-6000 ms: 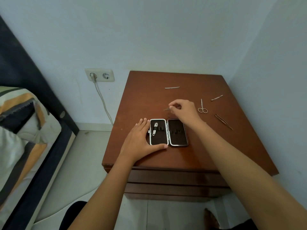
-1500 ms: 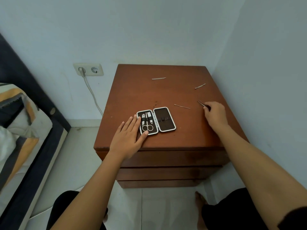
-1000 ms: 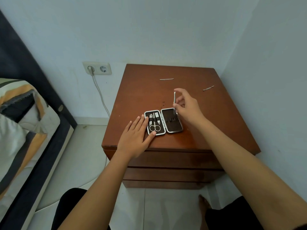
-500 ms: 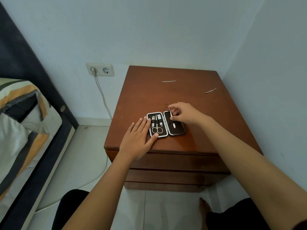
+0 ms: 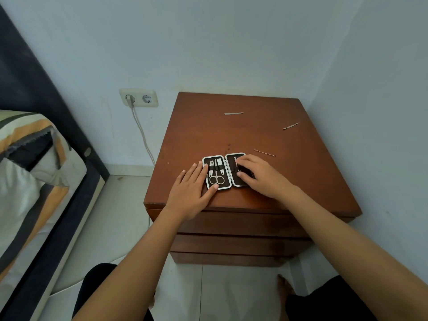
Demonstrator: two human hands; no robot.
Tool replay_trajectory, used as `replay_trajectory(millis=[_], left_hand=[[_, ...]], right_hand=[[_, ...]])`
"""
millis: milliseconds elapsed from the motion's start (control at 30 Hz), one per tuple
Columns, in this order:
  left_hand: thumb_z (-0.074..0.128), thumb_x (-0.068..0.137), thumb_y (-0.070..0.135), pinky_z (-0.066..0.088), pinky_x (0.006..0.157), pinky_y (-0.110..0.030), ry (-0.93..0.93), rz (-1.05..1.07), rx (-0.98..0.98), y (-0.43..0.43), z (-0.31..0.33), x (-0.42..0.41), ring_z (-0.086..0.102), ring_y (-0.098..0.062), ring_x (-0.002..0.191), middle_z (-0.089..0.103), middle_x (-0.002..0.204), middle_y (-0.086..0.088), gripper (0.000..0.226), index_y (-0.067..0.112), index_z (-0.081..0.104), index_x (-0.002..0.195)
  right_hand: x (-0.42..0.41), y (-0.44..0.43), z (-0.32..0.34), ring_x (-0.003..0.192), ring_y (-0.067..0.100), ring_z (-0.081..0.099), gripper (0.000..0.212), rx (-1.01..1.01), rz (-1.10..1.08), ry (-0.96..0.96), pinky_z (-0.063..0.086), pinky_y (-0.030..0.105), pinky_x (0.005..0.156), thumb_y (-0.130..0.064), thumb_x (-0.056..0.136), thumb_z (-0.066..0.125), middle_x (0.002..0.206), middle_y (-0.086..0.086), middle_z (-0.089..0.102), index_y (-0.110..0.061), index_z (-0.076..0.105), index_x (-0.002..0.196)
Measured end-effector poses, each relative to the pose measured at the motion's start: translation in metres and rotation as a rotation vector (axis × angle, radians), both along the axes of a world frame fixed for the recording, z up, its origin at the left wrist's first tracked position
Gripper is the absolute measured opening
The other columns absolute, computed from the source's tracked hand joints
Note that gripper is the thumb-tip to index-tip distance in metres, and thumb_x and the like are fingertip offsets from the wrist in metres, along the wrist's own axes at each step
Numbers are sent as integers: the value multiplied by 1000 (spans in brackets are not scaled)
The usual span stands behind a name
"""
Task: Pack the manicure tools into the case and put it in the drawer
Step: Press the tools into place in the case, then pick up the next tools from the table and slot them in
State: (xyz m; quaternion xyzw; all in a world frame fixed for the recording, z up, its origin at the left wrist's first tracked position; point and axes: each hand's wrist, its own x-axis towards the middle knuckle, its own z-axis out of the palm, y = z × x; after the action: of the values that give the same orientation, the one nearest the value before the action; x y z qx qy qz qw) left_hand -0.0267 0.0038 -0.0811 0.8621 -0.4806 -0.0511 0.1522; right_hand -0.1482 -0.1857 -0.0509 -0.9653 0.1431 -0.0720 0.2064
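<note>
Open case [image 5: 228, 171] near the front edge of the tabletop [image 5: 192, 135], scissors [image 5: 217, 179] strapped in its left half. Left hand [image 5: 192, 193] flat, fingers spread against the case's left rim, holding nothing, probably to stop sliding. Right hand [image 5: 259, 177] over the right half, fingers [image 5: 240, 161] pressing down, apparently seating a tool; grip unclear. Three loose tools beyond the case: thin pick [image 5: 265, 153], file [image 5: 233, 113], pusher [image 5: 291, 126].

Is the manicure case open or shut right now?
Open. The manicure case lies spread flat on the nightstand, both halves up; scissors sit in the left half, the right hand covers most of the right half.
</note>
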Motion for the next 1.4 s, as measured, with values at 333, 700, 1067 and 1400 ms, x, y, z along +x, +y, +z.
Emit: replay_trajectory(millis=[333, 700, 1067, 1400], left_hand=[[14, 69, 83, -9, 113, -27, -27, 35, -35, -19, -4, 6, -4, -13, 145, 0, 159, -2, 108, 13, 1, 149], [28, 63, 89, -8, 113, -23, -4, 41, -87, -24, -4, 12, -5, -9, 145, -1, 159, 0, 119, 13, 0, 150], [33, 65, 87, -6, 113, -25, 59, 36, -70, -24, 7, 8, -5, -8, 144, -1, 159, 2, 116, 15, -1, 150], [30, 65, 89, -6, 111, -25, 52, 36, -55, -22, 6, 9, -4, -9, 145, 0, 159, 2, 116, 16, -1, 150]], right_hand=[[96, -56, 1, 139, 26, 29, 61, 56, -247, 63, 26, 43, 116, -29, 93, 49, 152, 10, 27, -7, 24, 144], [189, -91, -7, 147, 26, -1, 64, 11, -243, 235, 5, 39, 120, -39, 97, 34, 159, 12, 0, -8, 8, 148], [119, -62, -1, 108, 29, 55, 23, -65, -162, -99, 43, 40, 95, -15, 89, 53, 113, 13, 63, -5, 66, 105], [77, -76, -4, 90, 25, 62, 9, 139, -332, -219, 51, 30, 88, -6, 79, 68, 98, 14, 63, -7, 70, 88]])
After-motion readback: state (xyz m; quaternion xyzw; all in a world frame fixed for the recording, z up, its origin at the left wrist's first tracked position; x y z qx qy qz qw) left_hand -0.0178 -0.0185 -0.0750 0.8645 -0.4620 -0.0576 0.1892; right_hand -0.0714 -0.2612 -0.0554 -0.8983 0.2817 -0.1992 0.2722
